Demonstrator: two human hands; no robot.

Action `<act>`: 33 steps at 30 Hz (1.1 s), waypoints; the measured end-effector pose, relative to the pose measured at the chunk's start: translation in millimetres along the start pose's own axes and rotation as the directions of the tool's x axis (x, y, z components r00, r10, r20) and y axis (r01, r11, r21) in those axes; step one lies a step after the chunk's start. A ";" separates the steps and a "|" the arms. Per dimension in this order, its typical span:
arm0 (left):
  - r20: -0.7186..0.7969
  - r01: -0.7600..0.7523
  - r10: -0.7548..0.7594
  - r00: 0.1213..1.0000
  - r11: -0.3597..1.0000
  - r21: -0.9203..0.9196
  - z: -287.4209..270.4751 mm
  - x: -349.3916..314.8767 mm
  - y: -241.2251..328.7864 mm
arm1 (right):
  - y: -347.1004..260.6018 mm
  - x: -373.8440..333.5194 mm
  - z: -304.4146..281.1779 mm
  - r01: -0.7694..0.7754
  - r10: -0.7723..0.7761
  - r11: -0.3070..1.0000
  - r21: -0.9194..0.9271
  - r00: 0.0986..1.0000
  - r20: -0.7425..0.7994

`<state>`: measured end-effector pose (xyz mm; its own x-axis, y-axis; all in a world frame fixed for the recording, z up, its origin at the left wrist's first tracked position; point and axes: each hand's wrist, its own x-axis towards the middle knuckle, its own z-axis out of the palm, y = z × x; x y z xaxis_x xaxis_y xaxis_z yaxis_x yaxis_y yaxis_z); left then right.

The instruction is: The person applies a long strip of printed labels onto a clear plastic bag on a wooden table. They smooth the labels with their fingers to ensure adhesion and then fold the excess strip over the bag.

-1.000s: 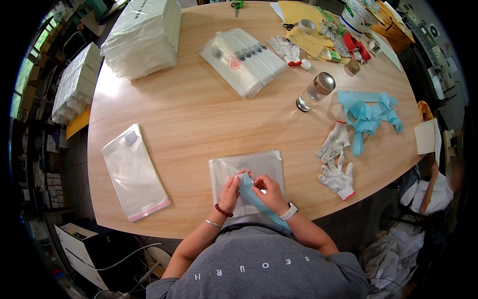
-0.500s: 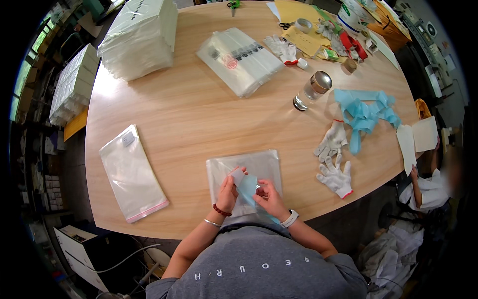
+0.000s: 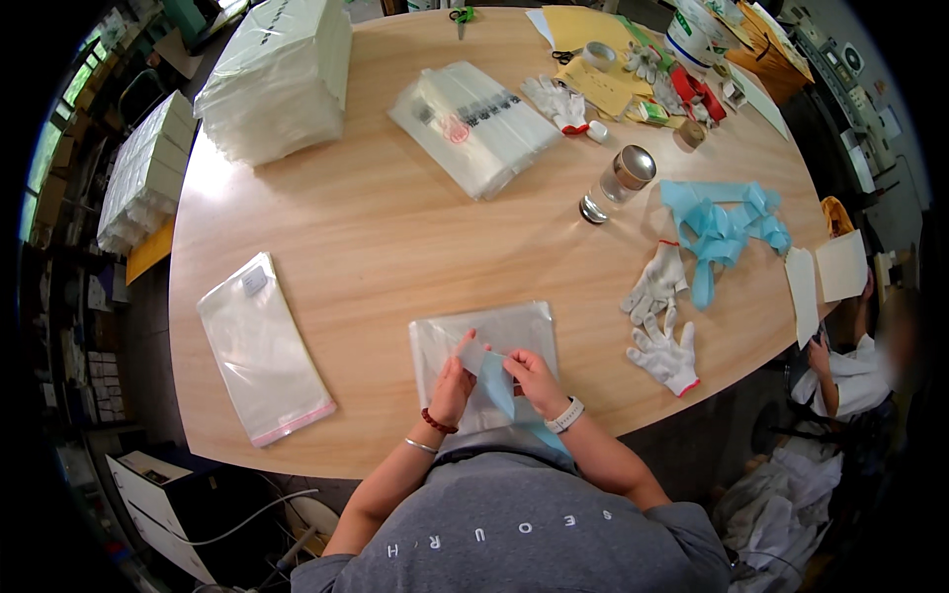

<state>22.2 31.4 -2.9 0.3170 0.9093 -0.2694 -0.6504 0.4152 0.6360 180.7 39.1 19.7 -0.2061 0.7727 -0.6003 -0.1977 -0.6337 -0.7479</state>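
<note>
Close to my body, a stack of clear plastic bags (image 3: 529, 321) lies on the table under both hands. My left hand (image 3: 452, 388) holds a small whitish piece (image 3: 474, 354), perhaps a label, between its fingers. Pinched in the fingers of my right hand (image 3: 535, 383) is a light-blue strip (image 3: 497, 385), whose upper end meets the whitish piece. The strip hangs over the bags, and more blue shows near the table edge by my right wrist. Whether the two pieces are joined cannot be made out.
Another bag stack (image 3: 265, 346) with a small label lies left. Farther back are a wrapped bag bundle (image 3: 474, 128) and a tall pile (image 3: 282, 84). On the right are a glass bottle (image 3: 618, 185), tangled blue strip (image 3: 722, 222) and white gloves (image 3: 664, 351). A person (image 3: 850, 371) sits beyond.
My right hand has moved slightly up and left, closer to the left hand. The blue strip has turned more upright between them.
</note>
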 end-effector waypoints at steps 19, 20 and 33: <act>0.147 -0.220 0.165 0.975 0.796 0.564 -6.3 -1.3 -9.3 | -34.7 -61.0 -78.7 0.280 -0.488 0.731 -0.622 0.852 -0.190; 0.175 -0.246 0.176 0.969 0.776 0.581 -6.3 -1.8 -10.5 | -29.5 -51.1 -62.0 0.237 -0.302 0.863 -0.445 0.950 -0.081; 0.494 -0.581 0.441 0.749 0.080 0.810 -8.1 -2.9 -32.5 | 15.9 -33.1 -15.2 0.127 -0.137 0.975 -0.181 0.990 -0.044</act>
<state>36.8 15.4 -28.7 0.2920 0.8513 0.4359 0.3225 -0.5167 0.7931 199.0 4.0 23.4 -0.1346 0.8532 -0.5039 -0.0457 -0.5133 -0.8570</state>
